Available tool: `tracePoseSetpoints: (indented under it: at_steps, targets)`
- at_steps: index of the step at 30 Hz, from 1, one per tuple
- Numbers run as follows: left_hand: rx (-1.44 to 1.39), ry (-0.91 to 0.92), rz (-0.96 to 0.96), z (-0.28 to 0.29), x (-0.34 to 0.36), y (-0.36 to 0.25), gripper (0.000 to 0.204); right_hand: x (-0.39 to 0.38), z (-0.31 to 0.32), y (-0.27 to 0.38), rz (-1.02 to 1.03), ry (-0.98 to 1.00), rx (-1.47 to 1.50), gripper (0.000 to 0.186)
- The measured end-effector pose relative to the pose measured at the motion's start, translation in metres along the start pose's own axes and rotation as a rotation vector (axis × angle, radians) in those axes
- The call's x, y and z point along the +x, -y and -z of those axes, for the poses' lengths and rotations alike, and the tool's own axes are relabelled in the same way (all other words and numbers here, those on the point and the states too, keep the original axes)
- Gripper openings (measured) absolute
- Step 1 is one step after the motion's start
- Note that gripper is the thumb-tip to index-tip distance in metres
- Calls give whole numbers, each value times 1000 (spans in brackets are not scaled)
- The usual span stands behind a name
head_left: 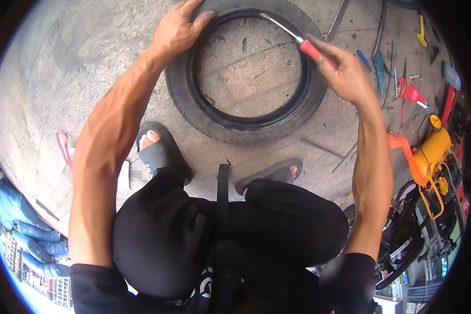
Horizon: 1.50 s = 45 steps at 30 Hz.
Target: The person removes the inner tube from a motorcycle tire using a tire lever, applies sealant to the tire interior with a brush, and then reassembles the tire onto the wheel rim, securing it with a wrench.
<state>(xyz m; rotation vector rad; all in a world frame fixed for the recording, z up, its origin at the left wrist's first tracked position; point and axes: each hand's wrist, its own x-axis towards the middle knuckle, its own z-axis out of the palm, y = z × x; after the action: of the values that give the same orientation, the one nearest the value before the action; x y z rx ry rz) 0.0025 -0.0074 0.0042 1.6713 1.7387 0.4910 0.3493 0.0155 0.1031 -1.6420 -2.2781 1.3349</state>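
A black tire (179,86) lies flat on the concrete floor in front of my feet, with bare floor showing through its middle. On its far left side, my left hand (182,27) grips it, thumb over the sidewall; the fingertips are partly cut off by the picture's upper edge. My right hand (341,70) is closed around the red handle of a flat-blade screwdriver (282,27). The metal shaft points up and left, over the tire's far right part. Its tip appears near the inner rim; whether it touches the rubber I cannot tell.
Right of the tire lie teal-handled pliers (380,76), a red-handled tool (416,96) and a yellow tool (421,32). Thin metal rods (322,148) rest nearer my right foot. A yellow tank (430,156) with an orange coiled hose (401,143) stands right. Blue jeans (36,238) show lower left.
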Motion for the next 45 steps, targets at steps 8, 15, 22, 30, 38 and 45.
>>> tracePoseSetpoints:
  at_steps: [8,15,22,30,38,45]
  targets:
    - [-13,-45,-35,-3,4,3,47,6,7,14,68,71,31,44]
    - [-13,-32,-18,-3,3,4,46,-1,10,9,-249,71,52,43]
    - [38,-65,-63,-9,3,6,47,0,-6,6,-369,88,151,44]
    - [97,-59,-71,-9,3,4,48,-14,-35,31,-130,-116,-292,46]
    - [96,-87,-124,-15,7,19,53,-1,-36,18,-395,14,342,39]
    - [101,-147,-163,-18,10,29,50,-21,-31,11,-102,-253,-51,41]
